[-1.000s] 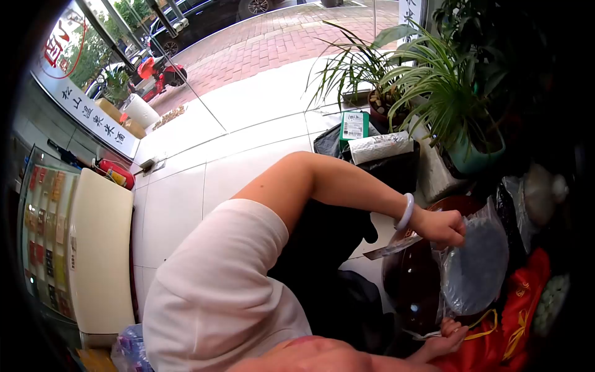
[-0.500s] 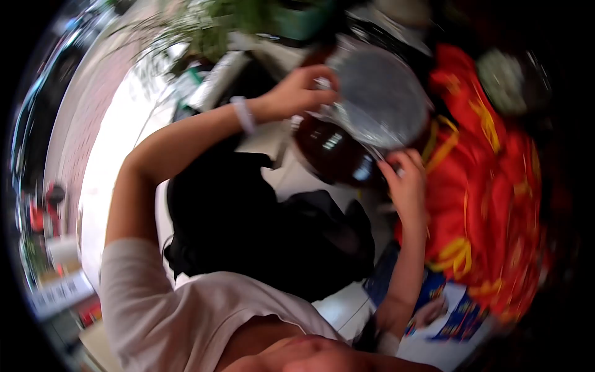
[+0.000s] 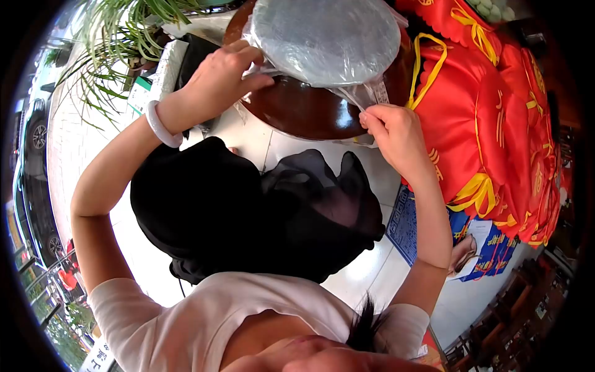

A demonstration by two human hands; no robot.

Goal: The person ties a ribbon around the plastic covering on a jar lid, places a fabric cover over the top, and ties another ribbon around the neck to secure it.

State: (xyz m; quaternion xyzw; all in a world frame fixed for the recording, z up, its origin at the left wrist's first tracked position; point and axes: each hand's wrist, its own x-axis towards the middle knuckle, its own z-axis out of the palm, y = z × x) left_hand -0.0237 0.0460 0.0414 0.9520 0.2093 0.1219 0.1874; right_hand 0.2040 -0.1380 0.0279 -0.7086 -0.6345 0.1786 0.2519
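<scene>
A round, flat grey object (image 3: pixel 328 37) wrapped in clear plastic lies over a glossy dark brown round surface (image 3: pixel 291 108). At its left edge, my left hand (image 3: pixel 220 74) has the plastic between thumb and fingers. My right hand (image 3: pixel 396 133) pinches a gathered piece of the clear plastic bag (image 3: pixel 362 93) below the object's right side, close to a small printed label (image 3: pixel 380 93). What the grey object is cannot be made out. The plastic stretches along its near rim between my hands.
Red cloth bags (image 3: pixel 477 142) with yellow ribbons are piled to the right. Below them lie blue printed packages (image 3: pixel 496 254). A leafy plant (image 3: pixel 133 28) stands at the upper left, by a white box (image 3: pixel 167 68). Pale tiles (image 3: pixel 353 282) cover the floor around my black-clothed lap.
The view has shifted and sharpened, so the wrapped object appears higher and larger. My hands look farther apart, both still at the plastic.
</scene>
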